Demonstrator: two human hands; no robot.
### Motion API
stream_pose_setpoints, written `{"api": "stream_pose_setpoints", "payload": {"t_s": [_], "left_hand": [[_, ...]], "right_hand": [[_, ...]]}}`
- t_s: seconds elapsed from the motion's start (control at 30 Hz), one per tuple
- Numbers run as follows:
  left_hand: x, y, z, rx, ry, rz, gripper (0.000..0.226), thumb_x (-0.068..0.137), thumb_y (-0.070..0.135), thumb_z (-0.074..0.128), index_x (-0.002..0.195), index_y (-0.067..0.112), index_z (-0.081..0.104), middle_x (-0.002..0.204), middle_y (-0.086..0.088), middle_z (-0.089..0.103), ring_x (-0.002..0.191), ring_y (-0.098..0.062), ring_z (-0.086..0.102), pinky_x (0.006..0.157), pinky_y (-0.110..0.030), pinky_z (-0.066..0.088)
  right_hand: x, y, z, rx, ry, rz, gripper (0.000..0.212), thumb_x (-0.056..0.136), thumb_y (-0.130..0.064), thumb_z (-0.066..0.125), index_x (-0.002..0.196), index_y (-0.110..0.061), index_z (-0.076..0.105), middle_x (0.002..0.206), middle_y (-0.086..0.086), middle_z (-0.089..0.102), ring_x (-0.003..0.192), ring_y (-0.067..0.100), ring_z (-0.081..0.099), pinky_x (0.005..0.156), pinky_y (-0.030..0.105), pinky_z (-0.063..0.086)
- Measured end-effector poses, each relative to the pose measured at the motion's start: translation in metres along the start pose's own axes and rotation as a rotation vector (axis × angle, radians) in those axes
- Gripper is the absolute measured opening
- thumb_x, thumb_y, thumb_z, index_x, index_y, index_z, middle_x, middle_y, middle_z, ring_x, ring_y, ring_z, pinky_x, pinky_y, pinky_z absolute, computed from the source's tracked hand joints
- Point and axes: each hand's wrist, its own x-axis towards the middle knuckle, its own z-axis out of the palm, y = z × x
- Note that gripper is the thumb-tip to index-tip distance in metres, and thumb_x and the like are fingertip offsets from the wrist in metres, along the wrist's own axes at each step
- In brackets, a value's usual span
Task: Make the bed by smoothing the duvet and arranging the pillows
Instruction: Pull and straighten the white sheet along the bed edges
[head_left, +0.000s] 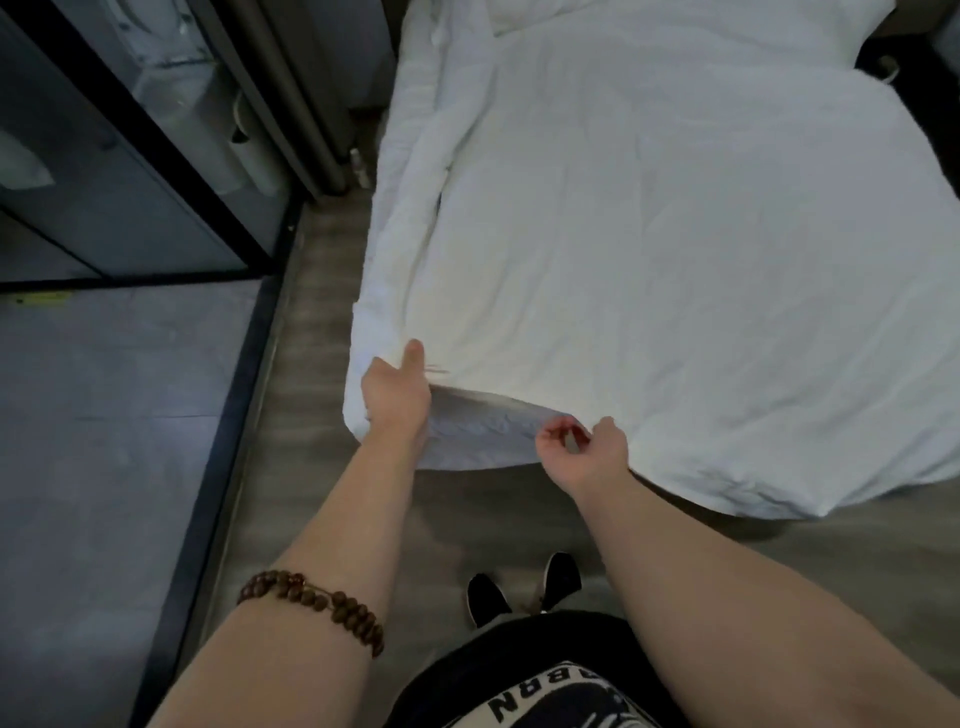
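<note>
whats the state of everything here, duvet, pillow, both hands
white duvet: spread flat, bunched along one side, near corner lifted
left hand: grips that near corner, thumb on top
right hand: fingers curled at the duvet's near edge, grip unclear
white pillow: at the far end, mostly out of frame

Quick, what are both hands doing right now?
Left hand: grips the duvet corner, thumb on top.
Right hand: fingers curled at the duvet's edge; a pinch cannot be told.
</note>
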Motion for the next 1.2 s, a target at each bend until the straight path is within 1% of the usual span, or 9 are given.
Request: {"api": "stream_pose_setpoints", "payload": {"t_s": [0.2, 0.27, 0.37, 0.57, 0.67, 0.8, 0.9, 1.03, 1.2], "left_hand": [[-0.019, -0.007, -0.001, -0.022, -0.014, 0.013, 0.037, 0.093, 0.035, 0.065, 0.108, 0.002, 0.067, 0.101, -0.009, 0.073, 0.097, -0.031, 0.069, 0.091, -0.044, 0.057], [-0.005, -0.009, -0.005, -0.099, -0.041, -0.081, 0.03, 0.092, 0.033, 0.067, 0.105, 0.005, 0.068, 0.095, -0.005, 0.073, 0.088, -0.026, 0.07, 0.081, -0.038, 0.058], [0.018, -0.014, -0.013, -0.532, -0.173, -0.431, 0.027, 0.096, 0.02, 0.065, 0.119, 0.007, 0.065, 0.107, -0.009, 0.073, 0.095, -0.026, 0.069, 0.073, -0.037, 0.058], [0.09, -0.018, -0.036, -1.011, -0.216, -0.752, 0.033, 0.097, 0.009, 0.054, 0.129, 0.009, 0.062, 0.12, -0.013, 0.068, 0.109, -0.034, 0.065, 0.102, -0.041, 0.05], [0.137, -0.017, -0.061, -0.774, -0.246, -0.675, 0.043, 0.092, 0.021, 0.066, 0.134, 0.016, 0.057, 0.125, -0.014, 0.063, 0.114, -0.037, 0.061, 0.107, -0.048, 0.046], [0.19, -0.013, -0.084, -0.904, -0.164, -0.918, 0.06, 0.093, 0.047, 0.055, 0.147, 0.023, 0.044, 0.144, -0.009, 0.051, 0.127, -0.039, 0.051, 0.109, -0.051, 0.042], [0.205, -0.002, -0.095, -0.635, -0.075, -0.816, 0.07, 0.093, 0.034, 0.062, 0.153, 0.015, 0.031, 0.154, -0.013, 0.039, 0.138, -0.035, 0.042, 0.113, -0.045, 0.038], [0.228, 0.005, -0.129, -0.714, -0.271, -0.884, 0.039, 0.098, 0.04, 0.057, 0.134, 0.025, 0.06, 0.137, -0.006, 0.06, 0.12, -0.033, 0.059, 0.097, -0.045, 0.052], [0.241, 0.01, -0.164, -0.601, -0.476, -0.689, 0.029, 0.097, 0.036, 0.062, 0.118, 0.017, 0.068, 0.107, -0.009, 0.076, 0.101, -0.03, 0.071, 0.088, -0.046, 0.056]], "right_hand": [[0.006, 0.071, 0.042, -0.38, -0.077, 0.254, 0.052, 0.09, -0.055, 0.063, 0.119, -0.012, 0.064, 0.118, 0.009, 0.066, 0.101, 0.02, 0.062, 0.096, 0.027, 0.047], [0.008, 0.082, 0.055, -0.364, -0.084, 0.198, 0.043, 0.097, -0.044, 0.059, 0.124, -0.011, 0.065, 0.112, 0.006, 0.072, 0.096, 0.02, 0.067, 0.087, 0.025, 0.051], [0.008, 0.096, 0.066, -0.396, -0.095, 0.056, 0.018, 0.102, -0.029, 0.055, 0.107, -0.013, 0.063, 0.086, 0.006, 0.069, 0.069, 0.02, 0.061, 0.054, 0.028, 0.042], [0.013, 0.117, 0.064, -0.422, -0.023, -0.13, 0.016, 0.101, -0.025, 0.057, 0.109, -0.013, 0.063, 0.092, 0.005, 0.071, 0.074, 0.018, 0.064, 0.058, 0.028, 0.049], [0.011, 0.122, 0.057, -0.405, 0.065, -0.249, 0.02, 0.101, -0.026, 0.059, 0.113, -0.011, 0.064, 0.107, 0.007, 0.071, 0.087, 0.021, 0.065, 0.066, 0.031, 0.053], [0.006, 0.152, 0.068, -0.348, 0.099, -0.323, 0.021, 0.102, -0.025, 0.056, 0.117, -0.011, 0.062, 0.108, 0.009, 0.07, 0.099, 0.026, 0.066, 0.09, 0.04, 0.055], [0.002, 0.165, 0.082, -0.327, 0.1, -0.376, 0.022, 0.104, -0.026, 0.051, 0.119, -0.012, 0.06, 0.111, 0.01, 0.071, 0.103, 0.029, 0.067, 0.101, 0.051, 0.049], [0.0, 0.174, 0.083, -0.253, 0.095, -0.399, 0.022, 0.106, -0.022, 0.046, 0.119, -0.011, 0.06, 0.112, 0.013, 0.07, 0.103, 0.033, 0.066, 0.093, 0.056, 0.053], [0.016, 0.209, 0.077, -0.075, 0.113, -0.431, 0.03, 0.103, -0.012, 0.045, 0.127, -0.011, 0.062, 0.12, 0.015, 0.069, 0.109, 0.035, 0.065, 0.095, 0.051, 0.053]]}}
